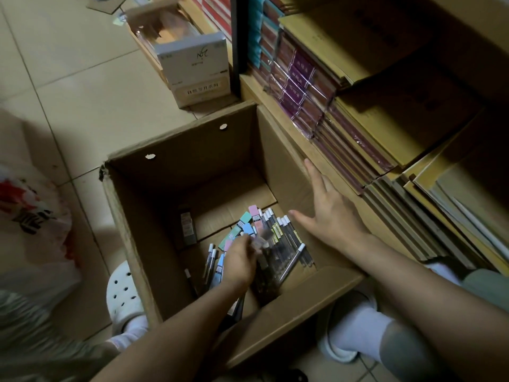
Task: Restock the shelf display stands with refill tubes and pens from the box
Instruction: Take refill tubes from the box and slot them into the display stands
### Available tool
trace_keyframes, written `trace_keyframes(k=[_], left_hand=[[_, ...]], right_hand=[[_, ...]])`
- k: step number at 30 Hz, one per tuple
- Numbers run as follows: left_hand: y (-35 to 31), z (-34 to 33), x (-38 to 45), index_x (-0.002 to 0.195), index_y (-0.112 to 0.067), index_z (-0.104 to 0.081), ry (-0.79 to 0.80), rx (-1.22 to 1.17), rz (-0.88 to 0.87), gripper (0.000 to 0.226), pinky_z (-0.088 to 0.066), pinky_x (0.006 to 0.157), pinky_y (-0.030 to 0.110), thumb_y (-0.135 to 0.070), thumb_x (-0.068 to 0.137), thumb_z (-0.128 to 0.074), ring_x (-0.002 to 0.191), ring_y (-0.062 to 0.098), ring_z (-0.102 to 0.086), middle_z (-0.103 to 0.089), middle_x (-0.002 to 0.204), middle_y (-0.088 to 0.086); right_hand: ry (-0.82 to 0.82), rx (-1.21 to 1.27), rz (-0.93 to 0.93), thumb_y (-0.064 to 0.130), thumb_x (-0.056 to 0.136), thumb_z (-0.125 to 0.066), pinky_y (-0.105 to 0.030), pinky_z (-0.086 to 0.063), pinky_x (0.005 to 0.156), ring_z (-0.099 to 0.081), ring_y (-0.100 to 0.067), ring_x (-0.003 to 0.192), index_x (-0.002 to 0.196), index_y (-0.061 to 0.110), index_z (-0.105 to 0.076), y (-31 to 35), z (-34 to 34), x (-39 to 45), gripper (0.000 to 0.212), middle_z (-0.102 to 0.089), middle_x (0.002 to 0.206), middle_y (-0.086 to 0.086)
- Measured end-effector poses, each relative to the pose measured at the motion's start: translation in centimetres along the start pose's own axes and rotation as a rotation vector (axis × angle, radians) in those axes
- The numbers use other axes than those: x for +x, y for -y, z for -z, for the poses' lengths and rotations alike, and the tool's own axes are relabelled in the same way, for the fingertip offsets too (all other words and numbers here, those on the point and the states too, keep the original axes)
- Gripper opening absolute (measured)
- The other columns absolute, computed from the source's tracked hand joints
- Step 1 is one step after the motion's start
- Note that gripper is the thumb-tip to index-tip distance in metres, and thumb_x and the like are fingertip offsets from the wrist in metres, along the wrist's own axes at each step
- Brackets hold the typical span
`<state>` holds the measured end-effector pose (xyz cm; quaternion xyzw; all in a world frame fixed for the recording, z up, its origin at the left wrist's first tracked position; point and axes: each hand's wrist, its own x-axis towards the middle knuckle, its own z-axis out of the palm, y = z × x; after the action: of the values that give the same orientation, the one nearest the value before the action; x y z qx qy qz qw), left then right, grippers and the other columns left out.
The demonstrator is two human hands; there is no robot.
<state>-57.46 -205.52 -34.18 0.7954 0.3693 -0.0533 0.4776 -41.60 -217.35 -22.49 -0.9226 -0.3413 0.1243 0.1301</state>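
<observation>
Refill tubes (283, 232): loose heap on the floor of the box (176, 172), centre of the frame, long axes running lower left to upper right. Left hand (241, 260): lowest in the box, directly on the heap, fingers curled round a blurred clear bundle; the nearer hand. Right hand (330, 213): fingers spread and straight, hovering above the heap's right edge by the box wall, holding nothing. Shelf (303, 150): right of the box.
</observation>
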Motion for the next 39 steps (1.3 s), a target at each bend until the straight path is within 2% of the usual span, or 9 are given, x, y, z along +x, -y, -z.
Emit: trace_keyframes(k=[3,6,9,11,15,18,23,29,39], left_hand=[[-0.6,1.3,-0.7,0.105,-0.016,-0.054,-0.151,-0.461,0.479,0.014,-0.056,0.079,0.040,-0.018,0.093,-0.061,0.093,0.021,-0.063,-0.065,0.107,0.008],[-0.6,1.7,-1.8,0.113,-0.011,-0.057,-0.170,-0.720,0.639,0.020,-0.054,0.091,0.050,-0.013,0.093,-0.062,0.102,0.029,-0.064,-0.066,0.110,0.011],[-0.1,1.5,-2.6,0.112,-0.015,-0.057,-0.214,-0.751,0.661,0.018,-0.053,0.092,0.049,-0.017,0.094,-0.060,0.102,0.028,-0.064,-0.066,0.110,0.010],[0.4,1.2,-2.8,0.109,-0.017,-0.057,-0.239,-0.756,0.693,0.014,-0.054,0.091,0.048,-0.022,0.096,-0.059,0.101,0.029,-0.064,-0.066,0.109,0.011],[1.3,0.3,-2.5,0.118,-0.009,-0.061,-0.261,-0.686,0.747,0.030,-0.054,0.089,0.042,-0.017,0.089,-0.068,0.100,0.028,-0.065,-0.068,0.111,0.012],[1.6,-0.3,-1.7,0.115,-0.012,-0.064,-0.248,-0.538,0.714,0.040,-0.055,0.086,0.038,-0.021,0.079,-0.079,0.098,0.026,-0.066,-0.071,0.107,0.010],[1.5,-0.7,-0.3,0.106,-0.015,-0.067,-0.262,-0.297,0.736,0.042,-0.050,0.066,0.028,-0.039,0.074,-0.080,0.090,0.022,-0.067,-0.072,0.098,0.005],[1.3,-1.2,0.3,0.100,-0.020,-0.071,-0.230,-0.155,0.694,0.029,-0.054,0.074,0.029,-0.042,0.080,-0.072,0.088,0.024,-0.068,-0.073,0.093,0.003],[0.4,1.0,-1.0,0.095,-0.016,-0.071,-0.280,-0.491,0.660,0.015,-0.055,0.064,0.029,-0.029,0.091,-0.064,0.075,0.015,-0.066,-0.069,0.079,0.000]], right_hand=[[0.047,0.044,-0.030,0.049,0.084,-0.067,-0.030,-0.049,0.087,-0.053,-0.025,0.124,0.153,0.032,0.015,0.5,0.1,-0.2,0.108,-0.024,0.159,-0.009],[-0.033,-0.086,-0.004,0.045,0.086,-0.067,-0.044,-0.031,0.114,-0.032,-0.026,0.141,0.156,0.022,-0.002,1.3,0.5,-0.5,0.099,-0.026,0.157,-0.008],[-0.313,-0.145,0.309,0.024,0.084,-0.066,-0.042,-0.033,0.109,-0.045,-0.025,0.129,0.143,0.014,-0.043,3.1,0.0,-0.6,0.064,-0.050,0.138,-0.008],[-0.206,-0.064,0.410,0.018,0.085,-0.061,-0.033,-0.043,0.093,-0.055,-0.022,0.110,0.129,0.016,-0.053,4.6,-1.9,-0.7,0.045,-0.057,0.120,-0.003],[0.295,0.181,-0.041,0.023,0.092,-0.064,-0.034,-0.046,0.093,-0.054,-0.022,0.113,0.132,0.019,-0.052,5.3,-8.0,-0.9,0.042,-0.054,0.127,-0.002],[0.396,0.249,-0.240,0.023,0.088,-0.070,-0.035,-0.052,0.091,-0.060,-0.021,0.106,0.126,0.015,-0.054,4.4,-10.9,0.3,0.042,-0.060,0.121,-0.006],[0.325,0.141,-0.330,0.036,0.094,-0.060,-0.039,-0.053,0.085,-0.061,-0.028,0.103,0.118,0.012,-0.055,4.3,-13.2,2.7,0.034,-0.063,0.114,-0.008],[0.255,0.084,-0.347,0.032,0.094,-0.061,-0.037,-0.048,0.091,-0.055,-0.028,0.114,0.129,0.010,-0.050,4.5,-14.5,3.6,0.043,-0.056,0.126,-0.009],[0.283,-0.087,-0.345,0.020,0.094,-0.060,-0.033,-0.049,0.084,-0.060,-0.025,0.110,0.120,0.012,-0.058,4.8,-13.2,1.8,0.027,-0.059,0.122,-0.007]])
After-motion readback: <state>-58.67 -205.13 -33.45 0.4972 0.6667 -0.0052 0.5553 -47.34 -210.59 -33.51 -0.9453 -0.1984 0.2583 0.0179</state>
